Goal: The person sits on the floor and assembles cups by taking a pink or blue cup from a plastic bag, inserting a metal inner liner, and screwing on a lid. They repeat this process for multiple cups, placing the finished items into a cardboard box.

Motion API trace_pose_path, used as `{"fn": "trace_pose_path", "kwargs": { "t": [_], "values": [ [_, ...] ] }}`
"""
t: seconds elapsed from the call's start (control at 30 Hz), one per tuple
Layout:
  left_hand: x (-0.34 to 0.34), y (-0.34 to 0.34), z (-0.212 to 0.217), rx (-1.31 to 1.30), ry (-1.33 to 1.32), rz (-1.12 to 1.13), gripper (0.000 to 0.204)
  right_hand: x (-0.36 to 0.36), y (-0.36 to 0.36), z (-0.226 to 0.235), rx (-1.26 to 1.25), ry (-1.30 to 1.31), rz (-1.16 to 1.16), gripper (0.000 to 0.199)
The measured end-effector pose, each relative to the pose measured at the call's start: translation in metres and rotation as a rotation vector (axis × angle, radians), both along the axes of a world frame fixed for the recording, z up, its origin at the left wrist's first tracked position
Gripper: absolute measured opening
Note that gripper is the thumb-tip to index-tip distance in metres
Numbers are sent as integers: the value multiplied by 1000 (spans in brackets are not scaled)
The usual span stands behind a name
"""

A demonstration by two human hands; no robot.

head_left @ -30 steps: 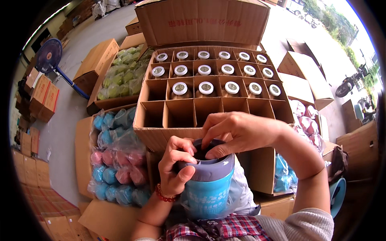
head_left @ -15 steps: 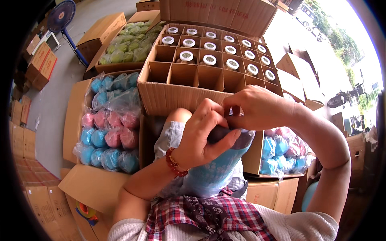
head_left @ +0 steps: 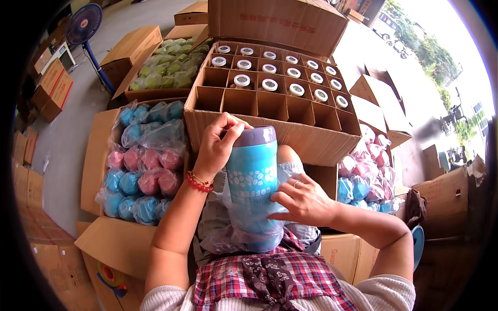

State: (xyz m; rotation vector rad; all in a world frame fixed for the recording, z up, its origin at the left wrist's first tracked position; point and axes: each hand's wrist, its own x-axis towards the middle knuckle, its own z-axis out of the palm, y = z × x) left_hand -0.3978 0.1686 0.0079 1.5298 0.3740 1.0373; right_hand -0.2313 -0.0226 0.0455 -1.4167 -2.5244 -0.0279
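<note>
A light blue tumbler with white printing and a dark grey-purple lid stands upright, slightly tilted, in my lap. My left hand grips the left edge of the lid, with the fingers at its top. A clear plastic bag lies crumpled about the tumbler's lower half. Against the right side, my right hand has bent fingers and thumb at the film; its exact hold on the bag is partly hidden.
Ahead stands a divided carton with several white-lidded jars and vacant front cells. Bagged blue and pink items fill a left box; similar ones sit at right. Bagged green items and a fan are farther left.
My hands have parted from the tumbler's top. The left has shifted left on the lid, and the right has dropped to the lower side. The lid and printed body now show above the bag.
</note>
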Motion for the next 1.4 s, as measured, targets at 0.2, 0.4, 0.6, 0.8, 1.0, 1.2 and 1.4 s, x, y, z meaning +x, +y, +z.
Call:
{"fn": "trace_pose_path", "kwargs": {
  "t": [0.2,0.4,0.6,0.8,1.0,1.2,1.4],
  "values": [
    [-3,0,16,-199,-132,-252,35,5,60,41,559,-172,194,17],
    [29,-21,44,133,-13,-152,25,59,156,98,777,-197,-54,16],
    [-17,84,-120,-253,24,327,35,87,91,2,512,299,-408,23],
    [15,-28,-86,-757,71,153,44,44,-33,-109,-99,184,-213,74],
    [80,-40,-29,-629,137,101,53,27,-33,-144,-155,1688,-461,48],
    [186,-55,-2,-596,127,-239,40,117,-106,-90,485,1415,-410,41],
    [326,-88,-35,-577,373,-284,21,142,-231,-93,160,1020,-756,33]
  ]
}}
